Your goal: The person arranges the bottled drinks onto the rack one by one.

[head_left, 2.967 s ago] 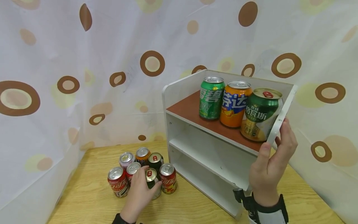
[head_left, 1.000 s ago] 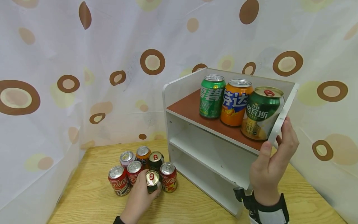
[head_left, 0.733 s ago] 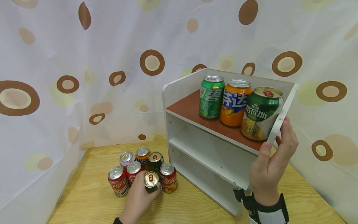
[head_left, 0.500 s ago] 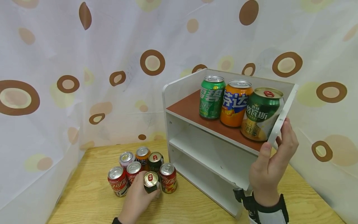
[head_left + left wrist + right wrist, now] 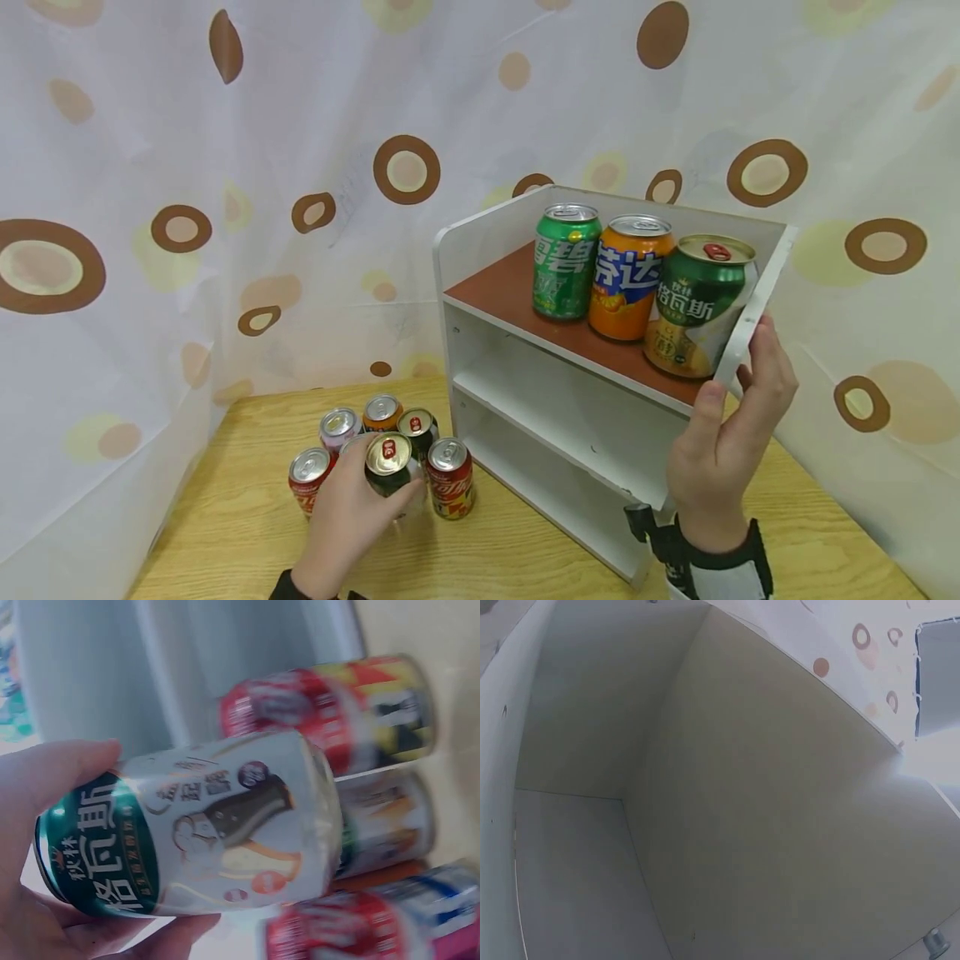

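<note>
My left hand (image 5: 345,517) grips a green-and-white drink can (image 5: 388,467) round its side, the gold lid with its red tab upward in the head view. In the left wrist view this can (image 5: 232,825) appears in front of the other cans, raised above them. Close beside it stands a red cola can (image 5: 450,483). My right hand (image 5: 731,442) holds the side panel of a white shelf unit (image 5: 525,421), thumb at the front edge and fingers on the outer side. The right wrist view shows only bare shelf panels (image 5: 765,810).
On the shelf's brown top stand a green can (image 5: 566,267), an orange can (image 5: 628,279) and a green-gold can (image 5: 697,308). Several cans cluster on the wooden table (image 5: 225,517), including another red one (image 5: 308,479). A patterned curtain (image 5: 300,125) hangs behind.
My left hand took hold of the green-and-white can, drew it slightly towards me, then lifted it up and left. The right hand stays on the shelf unit.
</note>
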A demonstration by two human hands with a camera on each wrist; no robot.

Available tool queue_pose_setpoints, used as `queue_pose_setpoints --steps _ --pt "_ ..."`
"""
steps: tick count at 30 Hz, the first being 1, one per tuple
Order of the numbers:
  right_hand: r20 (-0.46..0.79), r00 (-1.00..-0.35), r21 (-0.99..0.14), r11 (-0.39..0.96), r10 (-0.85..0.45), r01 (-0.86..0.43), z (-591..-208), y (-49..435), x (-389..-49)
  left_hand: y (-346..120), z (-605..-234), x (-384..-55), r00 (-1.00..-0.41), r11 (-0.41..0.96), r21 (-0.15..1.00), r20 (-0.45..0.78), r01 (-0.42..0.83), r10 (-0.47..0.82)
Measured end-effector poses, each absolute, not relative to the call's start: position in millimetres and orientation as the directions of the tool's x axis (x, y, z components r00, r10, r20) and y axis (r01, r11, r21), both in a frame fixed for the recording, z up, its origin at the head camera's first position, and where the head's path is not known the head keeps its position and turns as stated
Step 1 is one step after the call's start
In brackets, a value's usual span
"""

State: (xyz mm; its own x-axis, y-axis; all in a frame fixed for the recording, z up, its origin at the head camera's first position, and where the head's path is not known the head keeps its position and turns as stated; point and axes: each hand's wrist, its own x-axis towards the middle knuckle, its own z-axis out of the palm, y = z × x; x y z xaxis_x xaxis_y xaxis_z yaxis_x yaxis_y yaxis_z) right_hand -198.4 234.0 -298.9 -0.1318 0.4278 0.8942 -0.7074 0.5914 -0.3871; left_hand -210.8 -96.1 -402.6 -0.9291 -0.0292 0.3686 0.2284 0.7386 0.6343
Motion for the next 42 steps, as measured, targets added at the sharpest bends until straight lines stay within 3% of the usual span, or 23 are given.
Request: queue_pose_setpoints --steps 19,42 --pt "0.9 -0.121 -0.377 0.606 0.419 -0.701 -299 236 -198 -98 -311 -234 -0.752 0.638 0.578 0.66 0.509 0.002" --pt "0.904 -0.118 -0.367 0.601 0.412 -0.71 -300 236 -199 -67 -259 -272 -0.738 0.462 0.648 0.675 0.605 0.02"
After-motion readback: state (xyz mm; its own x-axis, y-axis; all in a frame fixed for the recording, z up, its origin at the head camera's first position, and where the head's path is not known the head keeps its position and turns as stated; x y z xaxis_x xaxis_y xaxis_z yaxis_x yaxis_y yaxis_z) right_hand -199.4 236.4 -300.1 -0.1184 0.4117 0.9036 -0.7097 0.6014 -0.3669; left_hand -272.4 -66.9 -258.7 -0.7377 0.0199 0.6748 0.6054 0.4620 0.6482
